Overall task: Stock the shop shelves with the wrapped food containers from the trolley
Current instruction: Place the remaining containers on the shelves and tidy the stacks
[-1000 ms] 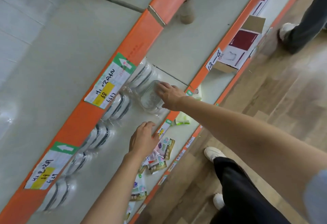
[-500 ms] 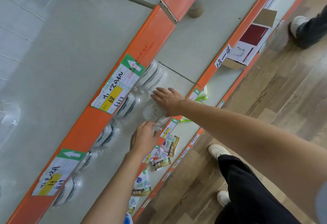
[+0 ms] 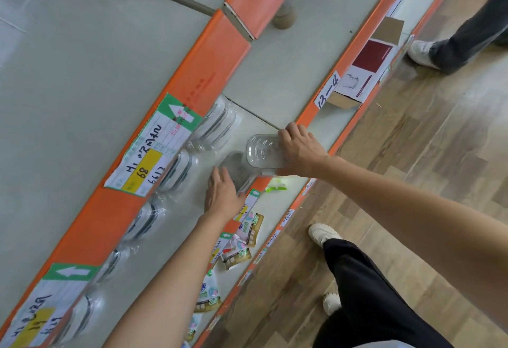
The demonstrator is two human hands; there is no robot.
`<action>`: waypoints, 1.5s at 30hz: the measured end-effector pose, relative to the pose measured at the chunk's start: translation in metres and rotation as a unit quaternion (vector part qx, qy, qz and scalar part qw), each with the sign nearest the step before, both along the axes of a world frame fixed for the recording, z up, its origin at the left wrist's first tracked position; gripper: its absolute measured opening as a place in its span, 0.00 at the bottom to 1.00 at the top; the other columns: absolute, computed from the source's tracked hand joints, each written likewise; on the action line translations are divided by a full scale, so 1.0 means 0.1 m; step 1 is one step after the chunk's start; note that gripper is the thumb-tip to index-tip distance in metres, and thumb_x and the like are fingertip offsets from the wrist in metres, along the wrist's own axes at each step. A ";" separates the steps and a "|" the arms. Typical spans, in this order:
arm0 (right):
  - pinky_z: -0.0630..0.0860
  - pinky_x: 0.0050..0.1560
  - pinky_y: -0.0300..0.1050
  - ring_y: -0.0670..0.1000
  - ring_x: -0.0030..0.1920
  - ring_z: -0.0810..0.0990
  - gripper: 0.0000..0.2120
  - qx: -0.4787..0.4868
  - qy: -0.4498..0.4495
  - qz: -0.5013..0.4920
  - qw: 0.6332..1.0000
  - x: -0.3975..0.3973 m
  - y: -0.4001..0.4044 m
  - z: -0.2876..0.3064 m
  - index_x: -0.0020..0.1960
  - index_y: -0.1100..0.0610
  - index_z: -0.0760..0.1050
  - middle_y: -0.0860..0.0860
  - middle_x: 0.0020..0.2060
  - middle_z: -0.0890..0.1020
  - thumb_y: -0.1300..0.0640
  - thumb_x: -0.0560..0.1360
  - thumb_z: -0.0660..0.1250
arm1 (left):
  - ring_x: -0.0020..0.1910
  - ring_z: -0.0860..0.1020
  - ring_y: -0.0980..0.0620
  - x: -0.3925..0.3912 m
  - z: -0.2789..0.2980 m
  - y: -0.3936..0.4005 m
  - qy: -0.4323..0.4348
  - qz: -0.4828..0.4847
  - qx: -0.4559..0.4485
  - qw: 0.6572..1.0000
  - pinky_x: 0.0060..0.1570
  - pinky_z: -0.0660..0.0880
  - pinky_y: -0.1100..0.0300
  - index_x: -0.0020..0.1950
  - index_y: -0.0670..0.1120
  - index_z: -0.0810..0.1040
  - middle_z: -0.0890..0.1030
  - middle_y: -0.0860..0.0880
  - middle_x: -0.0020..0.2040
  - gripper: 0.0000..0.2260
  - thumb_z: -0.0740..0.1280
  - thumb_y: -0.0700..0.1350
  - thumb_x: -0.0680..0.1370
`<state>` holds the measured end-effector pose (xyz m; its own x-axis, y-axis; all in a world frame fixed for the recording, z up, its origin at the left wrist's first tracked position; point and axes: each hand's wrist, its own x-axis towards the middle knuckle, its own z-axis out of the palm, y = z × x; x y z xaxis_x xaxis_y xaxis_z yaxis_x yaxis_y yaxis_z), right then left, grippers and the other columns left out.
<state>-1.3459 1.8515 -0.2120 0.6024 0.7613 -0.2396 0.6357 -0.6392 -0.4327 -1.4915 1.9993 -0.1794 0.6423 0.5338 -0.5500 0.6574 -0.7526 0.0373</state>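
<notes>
My right hand [image 3: 298,148] grips a clear wrapped container [image 3: 262,151] at its near end, held at the front of the grey shelf [image 3: 189,199]. A second clear container [image 3: 235,167] lies on the shelf just left of it, partly under the first. My left hand [image 3: 221,195] rests flat beside that second container, fingers straight and touching its near side. Behind them a row of wrapped containers [image 3: 217,123] with dark rims lines the back of the shelf, under the orange rail.
Orange shelf rails carry paper price labels [image 3: 152,145]. The shelf below holds small sachets [image 3: 242,240] and a green packet. A red-and-white box [image 3: 362,73] sits on a lower shelf. Another person's leg and shoe [image 3: 423,52] stand at the upper right on the wooden floor.
My right hand has pulled one clear container toward the shelf's front edge and turned it, uncovering a second one. My left hand slid forward to touch that second container.
</notes>
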 end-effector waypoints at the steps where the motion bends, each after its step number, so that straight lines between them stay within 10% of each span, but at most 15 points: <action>1: 0.66 0.59 0.49 0.57 0.60 0.65 0.41 -0.008 0.005 -0.008 1.000 0.00 -0.07 -0.04 0.66 0.60 0.62 0.56 0.60 0.66 0.37 0.65 0.72 | 0.76 0.49 0.41 0.06 -0.04 0.02 0.013 0.000 -0.013 1.000 0.72 0.54 0.52 0.77 0.37 0.44 0.45 0.38 0.77 0.40 0.66 0.51 0.77; 11: 0.70 0.59 0.50 0.56 0.58 0.66 0.39 -0.042 0.069 -0.035 0.996 -0.15 -0.45 -0.32 0.64 0.62 0.64 0.56 0.57 0.66 0.39 0.64 0.73 | 0.65 0.66 0.43 0.13 -0.18 0.12 -0.015 -0.076 0.136 0.988 0.68 0.62 0.53 0.71 0.38 0.59 0.66 0.41 0.66 0.38 0.73 0.56 0.70; 22: 0.66 0.59 0.47 0.55 0.59 0.65 0.38 0.002 0.063 0.004 0.998 -0.59 -0.43 0.11 0.64 0.60 0.64 0.55 0.58 0.67 0.40 0.64 0.74 | 0.64 0.64 0.44 -0.63 0.24 -0.22 -0.083 0.026 0.113 0.990 0.59 0.68 0.52 0.67 0.40 0.64 0.65 0.42 0.64 0.36 0.73 0.58 0.68; 45: 0.62 0.61 0.46 0.58 0.60 0.66 0.39 0.236 -0.085 0.198 0.948 -1.43 -0.15 2.91 0.64 0.63 0.68 0.59 0.57 0.70 0.48 0.61 0.80 | 0.61 0.67 0.48 -2.62 2.57 -0.57 -0.360 0.090 0.161 0.914 0.59 0.61 0.61 0.65 0.43 0.70 0.69 0.46 0.58 0.45 0.61 0.68 0.54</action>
<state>-1.4894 1.8365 0.0792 0.2463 0.9341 0.2583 0.8716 -0.0969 -0.4806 -1.7532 1.9423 0.0778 0.6620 0.7261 0.1857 0.6639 -0.6831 0.3042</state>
